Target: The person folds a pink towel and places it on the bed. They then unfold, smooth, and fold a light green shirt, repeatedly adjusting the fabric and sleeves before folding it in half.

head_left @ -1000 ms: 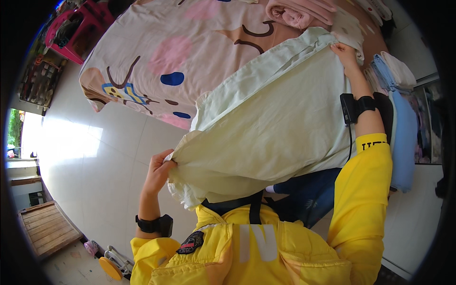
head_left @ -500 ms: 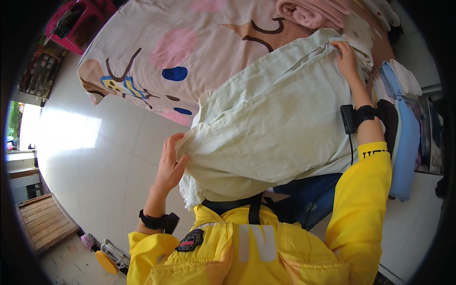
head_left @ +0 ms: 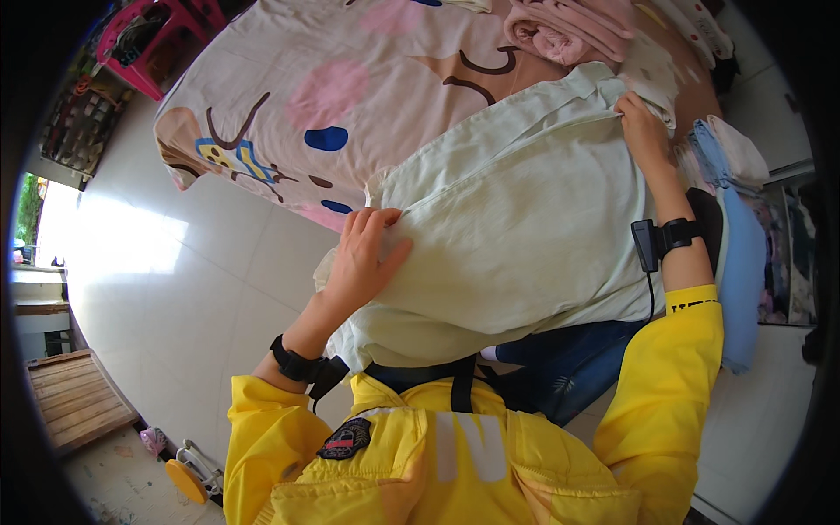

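Note:
A large pale green cloth [head_left: 516, 254], folded in layers, lies across my lap and over the near edge of the bed. At its left end my left hand [head_left: 363, 254] rests on top of the fabric, thumb spread away from the fingers. My right hand [head_left: 643, 127] pinches the cloth's far right corner area, near the folded upper edge. A long fold line runs between the two hands, and the near side of the cloth hangs in soft creases over my legs. What lies beneath the cloth is hidden.
The bed has a pink cartoon-print sheet [head_left: 350, 114]. A rolled pink blanket [head_left: 569, 31] lies at its far right. Folded light blue fabric [head_left: 739, 271] hangs beside my right arm. A magenta plastic chair [head_left: 144, 44] and a wooden board [head_left: 79, 398] are to the left.
My left hand has moved up and right from the cloth's left edge onto its top. My right hand has shifted slightly down and now pinches the edge. The fold looks flatter.

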{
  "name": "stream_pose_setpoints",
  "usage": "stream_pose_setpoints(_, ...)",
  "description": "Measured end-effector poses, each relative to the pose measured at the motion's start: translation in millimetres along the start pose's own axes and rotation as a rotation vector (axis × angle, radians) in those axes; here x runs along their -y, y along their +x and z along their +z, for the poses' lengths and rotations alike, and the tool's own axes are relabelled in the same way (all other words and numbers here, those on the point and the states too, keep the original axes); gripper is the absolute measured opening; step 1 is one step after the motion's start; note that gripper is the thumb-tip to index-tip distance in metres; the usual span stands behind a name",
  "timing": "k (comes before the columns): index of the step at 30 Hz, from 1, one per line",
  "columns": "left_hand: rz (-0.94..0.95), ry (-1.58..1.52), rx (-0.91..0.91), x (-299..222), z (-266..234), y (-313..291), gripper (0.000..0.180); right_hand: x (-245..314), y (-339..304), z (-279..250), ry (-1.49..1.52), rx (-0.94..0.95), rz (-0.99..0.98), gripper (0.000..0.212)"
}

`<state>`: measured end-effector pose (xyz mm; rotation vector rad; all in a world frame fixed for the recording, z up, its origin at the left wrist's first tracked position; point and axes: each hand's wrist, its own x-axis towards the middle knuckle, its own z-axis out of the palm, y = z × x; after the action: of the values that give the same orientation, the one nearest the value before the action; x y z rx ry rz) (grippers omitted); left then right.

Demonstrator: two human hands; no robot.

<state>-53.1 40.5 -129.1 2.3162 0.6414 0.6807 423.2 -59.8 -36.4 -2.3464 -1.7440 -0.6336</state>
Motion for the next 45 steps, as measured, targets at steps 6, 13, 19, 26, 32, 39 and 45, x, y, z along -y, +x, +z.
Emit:
stream_pose_setpoints(6,-0.006,0.008,-0.060,3,11,9,0.033,-5,-24,-42,0.431,-0.243,0.221,0.026)
stream_pose_setpoints(13,0.140,-0.163,0.239,-26,-14,-2,0.025,-31,-108,-140,0.504,-0.659,0.123,0.015)
stream_pose_setpoints(19,0.420,-0.316,0.670,-56,-26,-15,0.020,-59,-222,-234,0.131,-1.139,-0.054,0.015)
stream_pose_setpoints(26,0.262,-0.750,0.888,-75,-19,-27,0.021,-87,-260,-252,0.194,-0.969,0.406,0.002)
stream_pose_setpoints(32,0.187,-0.722,0.819,-70,-37,-22,0.022,-128,-192,-186,0.635,-0.903,0.593,0.002)
stream_pose_setpoints(39,0.153,-0.552,0.534,-59,-59,-19,0.022,-128,-41,-156,0.822,-0.875,0.452,0.005)
stream_pose_setpoints(45,-0.201,-0.398,0.280,-31,-40,-19,0.019,-102,46,-73,0.496,-0.396,0.465,0.022)
